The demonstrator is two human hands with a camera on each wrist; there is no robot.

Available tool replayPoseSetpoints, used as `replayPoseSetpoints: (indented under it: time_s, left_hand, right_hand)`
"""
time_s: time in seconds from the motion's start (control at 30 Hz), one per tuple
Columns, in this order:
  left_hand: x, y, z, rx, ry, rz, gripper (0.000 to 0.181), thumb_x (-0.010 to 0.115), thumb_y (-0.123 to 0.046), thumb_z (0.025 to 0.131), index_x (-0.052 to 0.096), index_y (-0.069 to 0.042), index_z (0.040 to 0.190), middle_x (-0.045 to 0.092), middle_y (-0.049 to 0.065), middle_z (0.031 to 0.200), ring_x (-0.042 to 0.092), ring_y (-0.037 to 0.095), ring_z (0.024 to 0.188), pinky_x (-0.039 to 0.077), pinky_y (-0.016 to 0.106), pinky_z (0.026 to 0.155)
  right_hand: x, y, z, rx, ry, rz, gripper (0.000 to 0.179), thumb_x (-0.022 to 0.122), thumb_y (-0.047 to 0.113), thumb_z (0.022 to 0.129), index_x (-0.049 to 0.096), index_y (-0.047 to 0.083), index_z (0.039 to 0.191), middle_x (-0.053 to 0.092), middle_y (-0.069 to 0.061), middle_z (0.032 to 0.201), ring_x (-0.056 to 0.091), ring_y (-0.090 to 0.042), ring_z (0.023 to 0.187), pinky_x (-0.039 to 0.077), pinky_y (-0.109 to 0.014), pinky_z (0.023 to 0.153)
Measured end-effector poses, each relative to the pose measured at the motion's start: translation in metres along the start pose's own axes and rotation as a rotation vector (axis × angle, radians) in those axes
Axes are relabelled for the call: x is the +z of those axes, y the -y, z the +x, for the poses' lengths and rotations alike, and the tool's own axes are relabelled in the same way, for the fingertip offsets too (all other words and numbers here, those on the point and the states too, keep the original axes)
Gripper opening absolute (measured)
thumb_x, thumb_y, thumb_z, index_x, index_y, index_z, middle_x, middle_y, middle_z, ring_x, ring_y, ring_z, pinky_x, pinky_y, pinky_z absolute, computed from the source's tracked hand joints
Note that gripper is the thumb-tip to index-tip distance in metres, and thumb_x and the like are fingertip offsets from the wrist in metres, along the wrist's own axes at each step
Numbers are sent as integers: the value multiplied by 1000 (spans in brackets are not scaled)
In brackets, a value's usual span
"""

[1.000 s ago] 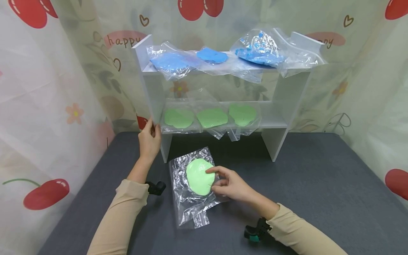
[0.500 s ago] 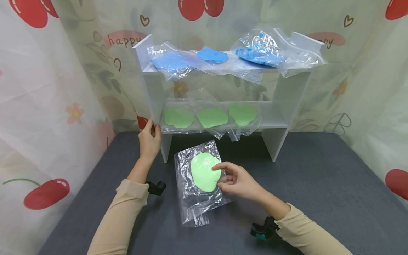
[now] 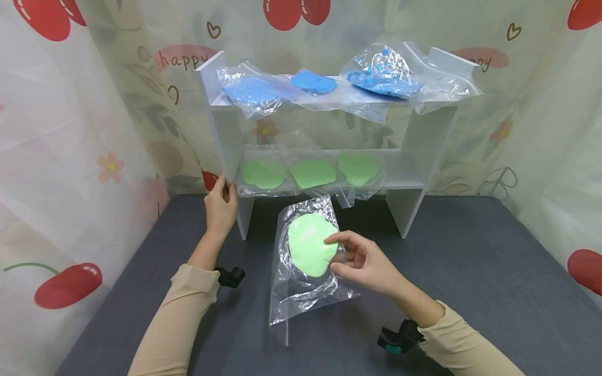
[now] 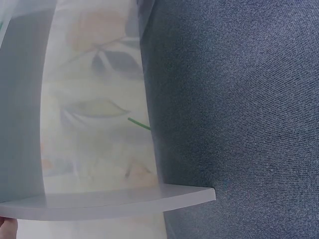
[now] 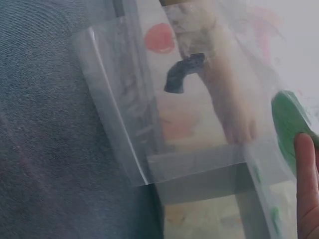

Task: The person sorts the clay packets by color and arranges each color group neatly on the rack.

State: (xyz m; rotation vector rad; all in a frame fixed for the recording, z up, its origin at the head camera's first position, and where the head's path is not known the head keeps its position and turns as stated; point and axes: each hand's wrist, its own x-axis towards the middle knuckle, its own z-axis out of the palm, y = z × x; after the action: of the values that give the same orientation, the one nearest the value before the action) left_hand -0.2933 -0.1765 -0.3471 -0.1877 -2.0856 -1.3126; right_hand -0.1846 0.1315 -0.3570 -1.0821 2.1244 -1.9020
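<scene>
A clear zip bag (image 3: 301,308) holding a flat, light green, clay-like disc (image 3: 310,248) hangs tilted in front of the white shelf (image 3: 411,180). My right hand (image 3: 369,263) pinches the bag by its right edge at the disc, thumb below and fingers above. In the right wrist view, the bag's loose end (image 5: 124,99) trails down, with the green disc (image 5: 289,129) by a finger. My left hand (image 3: 221,211) grips the front edge of the shelf's left side panel (image 3: 226,136). Only a bit of that hand (image 4: 7,229) shows in the left wrist view.
On the middle shelf board lie bagged green discs (image 3: 312,173), side by side from the left. Bagged blue pieces (image 3: 312,82) cover much of the top board. A dark table (image 3: 479,271) lies beneath; printed curtains (image 3: 70,156) close in the back and sides.
My right hand has raised the bagged green disc and carried it to the right and toward the shelf. The bag's lower end now hangs down. My left hand has stayed put.
</scene>
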Motion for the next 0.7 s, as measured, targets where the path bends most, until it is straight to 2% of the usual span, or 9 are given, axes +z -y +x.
replayPoseSetpoints:
  time_s: [0.1,0.2,0.33,0.5,0.7]
  left_hand:
    - [0,0,0,2,-1,4,41,47,-5,95,46,0,136,55,27,128,56,35,118,50,45,91]
    - [0,0,0,8,-5,13,41,47,-5,95,47,-1,136,55,28,127,56,35,117,51,46,89]
    - [0,0,0,11,-9,16,40,47,-4,95,48,0,135,56,28,126,57,35,116,51,46,89]
    - [0,1,0,10,-10,13,40,47,-4,95,48,0,135,56,27,126,57,34,116,51,47,89]
    - [1,1,0,18,-16,27,37,48,-5,95,51,0,132,60,27,120,62,34,109,53,48,82]
  right_hand:
    - [-2,4,-1,-66,-36,8,34,60,-2,87,49,-8,118,58,7,104,67,-5,83,56,-23,67]
    - [-4,9,-1,-131,-86,36,28,58,-3,88,54,-1,116,59,5,98,65,-5,76,55,-23,66]
    - [-7,15,-1,-209,-131,76,33,56,-10,87,56,7,115,60,5,101,66,-6,74,55,-21,67]
    - [-11,22,-3,-284,-181,115,37,55,-14,85,56,6,116,60,2,103,68,-9,77,56,-22,67]
    - [-13,30,-4,-346,-291,125,38,57,-17,82,58,3,114,61,0,99,65,-8,74,55,-20,66]
